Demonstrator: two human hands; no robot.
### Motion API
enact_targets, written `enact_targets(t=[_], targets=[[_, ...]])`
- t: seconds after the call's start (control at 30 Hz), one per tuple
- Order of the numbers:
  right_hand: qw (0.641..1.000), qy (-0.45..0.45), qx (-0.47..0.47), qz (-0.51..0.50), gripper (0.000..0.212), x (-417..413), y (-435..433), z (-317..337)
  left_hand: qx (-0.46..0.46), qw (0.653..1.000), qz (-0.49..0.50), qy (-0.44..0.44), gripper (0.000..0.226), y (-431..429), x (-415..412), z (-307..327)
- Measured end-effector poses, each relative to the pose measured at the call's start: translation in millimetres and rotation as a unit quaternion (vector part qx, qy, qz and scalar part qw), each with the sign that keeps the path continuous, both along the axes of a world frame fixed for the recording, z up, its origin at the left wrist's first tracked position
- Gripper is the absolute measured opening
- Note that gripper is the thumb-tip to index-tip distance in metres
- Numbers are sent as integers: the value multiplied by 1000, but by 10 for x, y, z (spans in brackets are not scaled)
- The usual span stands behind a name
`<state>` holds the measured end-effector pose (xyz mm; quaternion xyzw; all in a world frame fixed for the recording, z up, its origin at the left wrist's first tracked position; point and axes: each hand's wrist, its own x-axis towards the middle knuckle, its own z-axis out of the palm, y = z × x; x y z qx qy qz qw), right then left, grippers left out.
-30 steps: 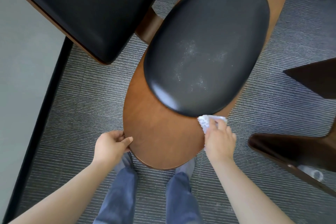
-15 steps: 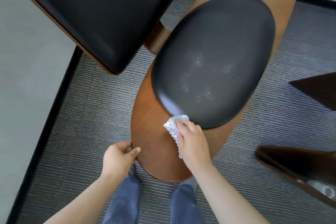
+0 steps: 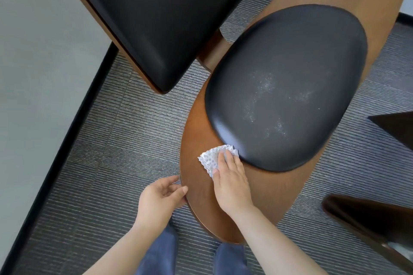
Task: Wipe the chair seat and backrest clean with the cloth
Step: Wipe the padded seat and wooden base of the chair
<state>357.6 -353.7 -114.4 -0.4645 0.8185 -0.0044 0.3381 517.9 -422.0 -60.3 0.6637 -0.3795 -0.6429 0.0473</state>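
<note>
A wooden chair seat (image 3: 201,212) carries an oval black cushion (image 3: 290,69) with white dust specks near its middle. A small white dotted cloth (image 3: 211,157) lies on the wood at the cushion's near edge. My right hand (image 3: 231,182) presses flat on the cloth with straight fingers. At the seat's near left rim, my left hand (image 3: 159,198) grips the wooden edge, thumb on top. The black padded backrest (image 3: 156,18) fills the upper left.
Grey ribbed carpet (image 3: 100,163) surrounds the chair, with a black baseboard (image 3: 67,140) and pale wall at left. Dark wooden furniture parts (image 3: 368,219) stand at right. My blue-trousered legs (image 3: 156,257) are below the seat's near end.
My right hand has slid the cloth leftward along the cushion's near edge, from its right side to its left. My left hand has kept its place on the seat's rim.
</note>
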Motion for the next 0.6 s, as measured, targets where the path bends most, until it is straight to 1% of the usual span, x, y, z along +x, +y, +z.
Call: enact_targets(t=[0.07,0.13,0.2,0.27,0.47,0.6], targets=[[1000,0,4,-2,63,21,-78,-32,4,1000,-14,11,41,-37,24,-39],[1000,-8,-2,-6,65,40,-179,-59,2,1000,-24,19,40,-58,51,-73],[1000,-28,-10,-4,56,34,-297,-94,-2,999,-28,24,35,-76,73,-100],[999,-43,-27,1,52,21,-418,-127,-4,999,-28,25,32,-106,97,-125],[996,-69,-42,44,53,-66,-957,-368,-37,999,-33,2,25,-333,105,-264],[996,-46,-59,56,55,-92,-1345,-582,-56,998,-19,-9,22,-508,109,-351]])
